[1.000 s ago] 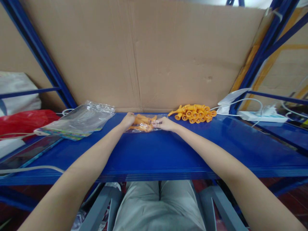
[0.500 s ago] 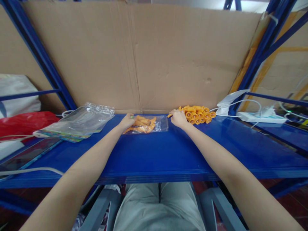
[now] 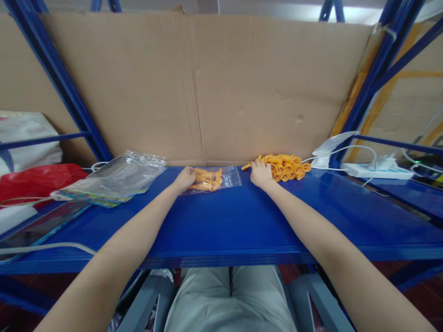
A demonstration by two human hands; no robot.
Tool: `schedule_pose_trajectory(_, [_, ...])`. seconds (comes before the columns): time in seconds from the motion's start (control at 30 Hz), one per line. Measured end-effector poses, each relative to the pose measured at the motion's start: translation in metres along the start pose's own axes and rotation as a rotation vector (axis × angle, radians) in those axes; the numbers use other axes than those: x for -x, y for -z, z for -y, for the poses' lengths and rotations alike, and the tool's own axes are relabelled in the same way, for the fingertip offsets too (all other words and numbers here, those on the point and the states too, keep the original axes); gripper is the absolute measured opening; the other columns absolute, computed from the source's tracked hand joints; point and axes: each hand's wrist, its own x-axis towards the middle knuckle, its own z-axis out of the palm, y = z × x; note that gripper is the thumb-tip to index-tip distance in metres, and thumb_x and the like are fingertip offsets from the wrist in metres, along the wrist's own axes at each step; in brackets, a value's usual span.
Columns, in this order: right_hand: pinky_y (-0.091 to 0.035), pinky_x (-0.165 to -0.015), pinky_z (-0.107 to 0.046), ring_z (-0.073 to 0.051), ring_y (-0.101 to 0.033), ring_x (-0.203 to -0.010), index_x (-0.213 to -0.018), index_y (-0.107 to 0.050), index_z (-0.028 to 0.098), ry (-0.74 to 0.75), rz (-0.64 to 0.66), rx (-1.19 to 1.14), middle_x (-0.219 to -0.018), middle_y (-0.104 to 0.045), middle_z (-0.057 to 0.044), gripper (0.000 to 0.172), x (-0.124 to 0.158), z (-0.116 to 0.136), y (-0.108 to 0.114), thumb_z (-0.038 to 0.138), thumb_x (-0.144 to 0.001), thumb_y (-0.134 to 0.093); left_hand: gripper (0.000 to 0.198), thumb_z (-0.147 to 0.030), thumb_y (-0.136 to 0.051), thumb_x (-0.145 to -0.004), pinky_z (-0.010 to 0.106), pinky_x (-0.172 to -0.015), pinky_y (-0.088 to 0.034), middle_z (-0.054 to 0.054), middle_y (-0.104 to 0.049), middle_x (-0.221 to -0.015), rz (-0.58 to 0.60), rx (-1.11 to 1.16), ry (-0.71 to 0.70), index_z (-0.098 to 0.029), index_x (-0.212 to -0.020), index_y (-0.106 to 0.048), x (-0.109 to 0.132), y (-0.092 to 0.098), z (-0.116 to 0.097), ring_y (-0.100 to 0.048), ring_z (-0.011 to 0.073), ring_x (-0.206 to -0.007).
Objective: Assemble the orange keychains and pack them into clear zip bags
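My left hand [image 3: 186, 179] is closed on the left end of a clear plastic bag [image 3: 232, 177], which lies flat on the blue shelf. Several orange plastic pieces [image 3: 206, 179] show through the film. Over at the right, my right hand [image 3: 262, 174] has its fingers curled over the left side of a stack of orange tube-like pieces [image 3: 286, 168] with round open ends facing me. Its fingertips are partly hidden among them. A thin orange end [image 3: 246, 166] sticks out left of that hand.
On the left lie clear bags [image 3: 116, 177], a red plastic bag [image 3: 39, 182] and a dark flat screen-like device [image 3: 41, 226]. A cardboard panel [image 3: 242, 87] closes the back. At the right are a white power strip [image 3: 377, 170] and cables. Blue posts frame both sides.
My right hand has moved slightly right and nearer the orange stack, its fingers now over the left pieces. My left hand still holds the bag's left end. The view has tilted slightly.
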Motion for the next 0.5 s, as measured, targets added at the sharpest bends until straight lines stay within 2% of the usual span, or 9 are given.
schedule_pose_trajectory(0.1, [-0.028, -0.109, -0.054, -0.035, -0.048, -0.132, -0.148, -0.039, 0.003, -0.074, 0.006, -0.003, -0.157, -0.032, -0.026, 0.059, -0.002, 0.0, -0.001, 0.019, -0.092, -0.034, 0.028, -0.022, -0.051, -0.09, 0.03, -0.084, -0.05, 0.017, -0.069, -0.12, 0.034, -0.063, 0.015, -0.013, -0.114, -0.06, 0.002, 0.001, -0.002, -0.066, 0.0248, -0.108])
schedule_pose_trajectory(0.23, [-0.013, -0.114, -0.064, -0.035, -0.051, -0.13, -0.151, -0.033, 0.007, -0.108, 0.024, -0.05, -0.16, -0.025, -0.024, 0.062, -0.005, -0.003, -0.007, 0.024, -0.092, -0.035, 0.029, -0.02, -0.048, -0.091, 0.03, -0.083, -0.051, 0.017, -0.069, -0.119, 0.05, -0.085, 0.011, -0.012, -0.116, -0.059, 0.005, 0.002, -0.005, -0.067, 0.0243, -0.106])
schedule_pose_trajectory(0.33, [-0.004, -0.116, -0.066, -0.033, -0.049, -0.133, -0.149, -0.035, 0.007, -0.102, -0.01, -0.104, -0.16, -0.027, -0.022, 0.061, -0.005, -0.006, -0.011, 0.024, -0.091, -0.035, 0.031, -0.02, -0.047, -0.09, 0.032, -0.082, -0.052, 0.017, -0.07, -0.116, 0.058, -0.086, 0.013, -0.011, -0.117, -0.059, 0.005, 0.002, -0.005, -0.067, 0.0257, -0.104])
schedule_pose_trajectory(0.5, [-0.005, -0.114, -0.07, -0.037, -0.046, -0.135, -0.142, -0.046, 0.01, -0.03, -0.132, -0.155, -0.158, -0.034, -0.019, 0.054, -0.002, -0.005, -0.008, 0.025, -0.092, -0.035, 0.027, -0.022, -0.053, -0.088, 0.032, -0.086, -0.051, 0.014, -0.072, -0.112, 0.033, -0.076, 0.009, -0.015, -0.112, -0.061, 0.005, 0.004, -0.005, -0.067, 0.0257, -0.105])
